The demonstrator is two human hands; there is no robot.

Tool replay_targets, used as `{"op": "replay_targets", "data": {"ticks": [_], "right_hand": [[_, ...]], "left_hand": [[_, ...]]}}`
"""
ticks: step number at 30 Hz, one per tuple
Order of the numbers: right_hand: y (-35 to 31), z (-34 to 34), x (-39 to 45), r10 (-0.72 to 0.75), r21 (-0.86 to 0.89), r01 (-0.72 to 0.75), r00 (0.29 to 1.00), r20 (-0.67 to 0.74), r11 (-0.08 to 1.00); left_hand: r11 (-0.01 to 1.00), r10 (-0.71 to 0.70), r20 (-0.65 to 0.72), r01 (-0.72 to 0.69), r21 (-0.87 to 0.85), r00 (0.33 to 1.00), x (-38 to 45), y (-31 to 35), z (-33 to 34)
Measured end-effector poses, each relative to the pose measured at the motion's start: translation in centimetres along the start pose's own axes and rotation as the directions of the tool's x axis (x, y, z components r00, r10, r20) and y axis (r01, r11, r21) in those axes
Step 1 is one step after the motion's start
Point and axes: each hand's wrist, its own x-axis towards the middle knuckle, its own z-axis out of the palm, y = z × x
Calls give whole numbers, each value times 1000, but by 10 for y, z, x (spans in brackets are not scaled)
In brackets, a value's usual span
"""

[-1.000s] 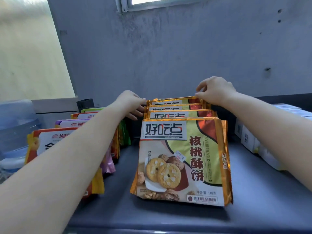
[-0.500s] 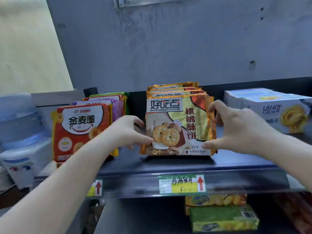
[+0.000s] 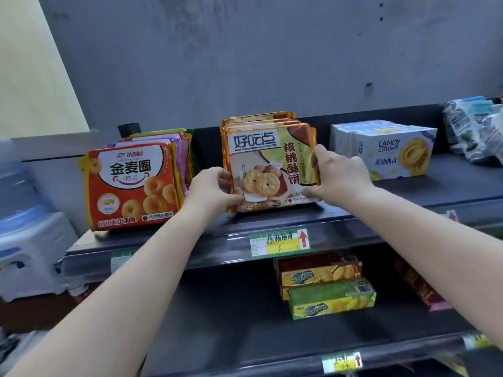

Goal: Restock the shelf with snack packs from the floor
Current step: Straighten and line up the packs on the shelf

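A row of several orange-and-green walnut cookie packs stands upright in the middle of the dark top shelf. My left hand grips the lower left edge of the front pack. My right hand grips its right edge, thumb on the front. To the left stands a row of red ring-biscuit packs with purple and green packs behind it.
White Landy cookie boxes stand right of the walnut packs, and patterned bags lie at the far right. Yellow and green Zecheese boxes sit on the lower shelf. A water dispenser stands at the left. Price tags line the shelf edge.
My view has pulled back and dropped, bringing the lower shelf into sight. Both hands moved from the back of the walnut pack row to the sides of its front pack.
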Motion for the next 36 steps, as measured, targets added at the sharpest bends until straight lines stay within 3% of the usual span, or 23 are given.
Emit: {"op": "replay_targets", "data": {"ticks": [6, 18, 21, 24, 28, 31, 36], "right_hand": [[14, -15, -13, -39, 94, 54, 987, -154, 994], [156, -47, 43, -29, 247, 102, 958, -284, 964], [207, -56, 70, 1, 216, 38, 984, -179, 976], [243, -59, 92, 37, 212, -48, 998, 56, 976], [265, -50, 111, 41, 226, -126, 938, 345, 966], [273, -36, 120, 0, 329, -156, 903, 430, 931], [281, -19, 124, -63, 399, -117, 910, 409, 909]], "left_hand": [[970, 204, -166, -176, 168, 965, -4, 35, -10], [952, 279, -104, -261, 157, 955, 60, 157, 89], [968, 201, -73, -186, 168, 977, 86, 183, 118], [998, -54, 44, 52, 39, 998, 117, 198, 150], [912, -319, 202, 358, -201, 926, 139, 212, 188], [875, -381, 186, 418, -243, 906, 147, 214, 209], [901, -332, 154, 361, -241, 931, 146, 216, 217]]}}
